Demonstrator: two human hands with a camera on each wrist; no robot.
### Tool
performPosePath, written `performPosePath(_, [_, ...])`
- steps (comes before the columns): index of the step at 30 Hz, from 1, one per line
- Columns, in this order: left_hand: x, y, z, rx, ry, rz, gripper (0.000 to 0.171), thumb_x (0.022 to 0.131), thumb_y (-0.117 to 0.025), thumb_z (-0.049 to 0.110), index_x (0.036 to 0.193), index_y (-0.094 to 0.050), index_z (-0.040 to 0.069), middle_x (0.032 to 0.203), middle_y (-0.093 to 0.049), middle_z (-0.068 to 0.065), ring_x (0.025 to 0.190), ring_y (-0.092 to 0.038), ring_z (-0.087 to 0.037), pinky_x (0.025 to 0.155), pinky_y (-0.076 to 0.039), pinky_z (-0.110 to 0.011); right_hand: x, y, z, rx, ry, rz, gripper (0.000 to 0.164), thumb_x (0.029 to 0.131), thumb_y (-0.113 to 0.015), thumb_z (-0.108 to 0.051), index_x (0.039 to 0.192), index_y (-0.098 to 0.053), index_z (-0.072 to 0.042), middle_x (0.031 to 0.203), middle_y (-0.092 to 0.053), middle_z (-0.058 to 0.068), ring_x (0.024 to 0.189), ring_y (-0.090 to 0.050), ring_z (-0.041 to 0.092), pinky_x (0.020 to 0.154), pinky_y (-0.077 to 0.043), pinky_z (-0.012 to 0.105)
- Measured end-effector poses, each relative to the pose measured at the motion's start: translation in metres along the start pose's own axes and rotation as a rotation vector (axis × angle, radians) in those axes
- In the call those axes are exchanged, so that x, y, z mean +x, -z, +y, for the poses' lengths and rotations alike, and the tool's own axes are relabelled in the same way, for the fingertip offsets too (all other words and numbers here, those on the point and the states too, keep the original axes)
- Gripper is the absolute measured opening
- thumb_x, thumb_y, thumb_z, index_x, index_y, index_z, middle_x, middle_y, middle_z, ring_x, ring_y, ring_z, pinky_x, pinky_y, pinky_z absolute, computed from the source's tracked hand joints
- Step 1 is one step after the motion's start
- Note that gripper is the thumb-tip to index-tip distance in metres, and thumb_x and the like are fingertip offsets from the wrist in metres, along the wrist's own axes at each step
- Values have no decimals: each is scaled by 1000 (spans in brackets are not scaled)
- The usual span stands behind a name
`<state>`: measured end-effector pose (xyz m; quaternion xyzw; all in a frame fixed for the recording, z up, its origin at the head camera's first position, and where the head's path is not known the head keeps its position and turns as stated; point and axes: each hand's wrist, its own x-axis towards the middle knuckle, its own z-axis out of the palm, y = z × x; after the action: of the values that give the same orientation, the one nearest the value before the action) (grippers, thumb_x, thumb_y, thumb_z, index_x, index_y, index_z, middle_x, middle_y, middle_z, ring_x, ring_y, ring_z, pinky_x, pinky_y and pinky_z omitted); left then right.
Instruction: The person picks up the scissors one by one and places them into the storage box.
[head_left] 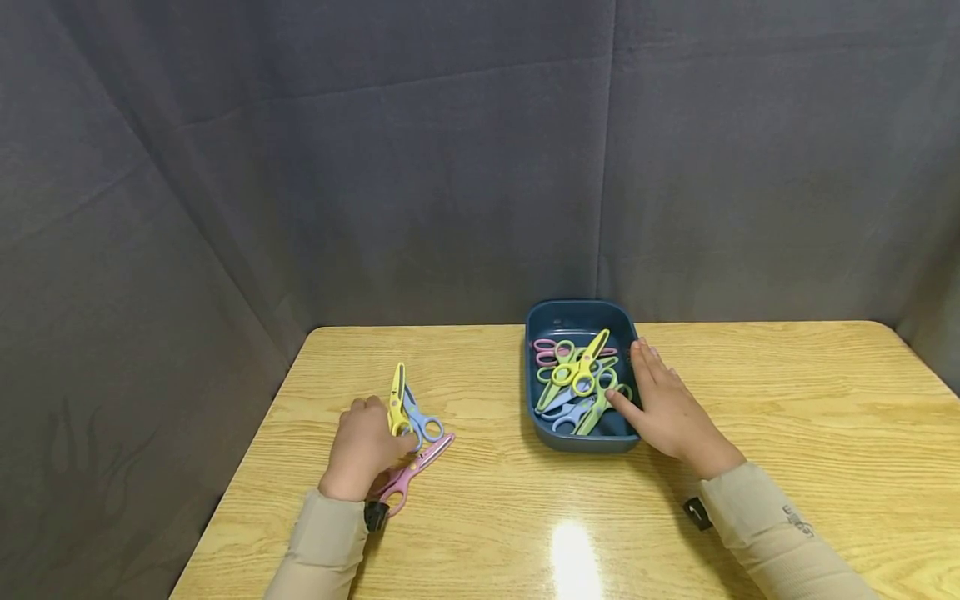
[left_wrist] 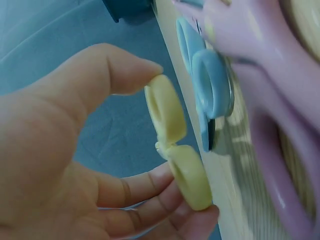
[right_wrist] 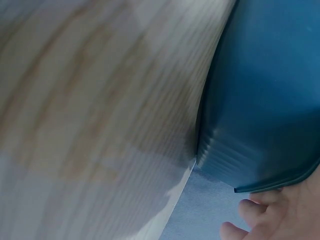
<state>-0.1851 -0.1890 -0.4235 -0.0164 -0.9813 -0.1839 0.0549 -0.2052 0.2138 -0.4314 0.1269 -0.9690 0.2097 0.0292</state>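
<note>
Near the left side of the table, my left hand (head_left: 365,443) pinches a yellow pair of scissors (head_left: 397,402) by its handle loops. In the left wrist view the thumb presses one yellow loop (left_wrist: 167,107) and the fingertips (left_wrist: 202,220) meet the other. Blue scissors (head_left: 423,421) lie right beside the yellow pair, and pink scissors (head_left: 411,475) lie closer to the wrist. My right hand (head_left: 667,410) rests at the right wall of a dark blue bin (head_left: 581,446), fingers straight along the outside, thumb over the rim.
Several yellow, green, blue and pink scissors (head_left: 581,371) lie heaped in the bin. The wooden table (head_left: 487,533) runs back to a grey curtain (head_left: 450,183), which also hangs along the left side.
</note>
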Motion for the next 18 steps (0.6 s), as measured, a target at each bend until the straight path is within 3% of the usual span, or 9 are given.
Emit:
performPosePath(9, [-2,-3,12,-71,-44,45,39,75,-80,23,94,-60,-6,82,-52,-13,71,-48,-28,60,-42,-36,1,0,0,-5,1,-2,89,104,-46,-51,157,-8,10,165,-7,30,151,-10,47,118,-15,64])
performPosePath(18, [-3,-10,19,-122,-75,70,51,78,-78,24,110,-62,-13,91,-57,-17,76,-51,-28,62,-45,-35,0,0,1,-5,-8,-11,90,104,-46,-52,158,-7,9,165,-6,29,151,-9,47,118,-14,63])
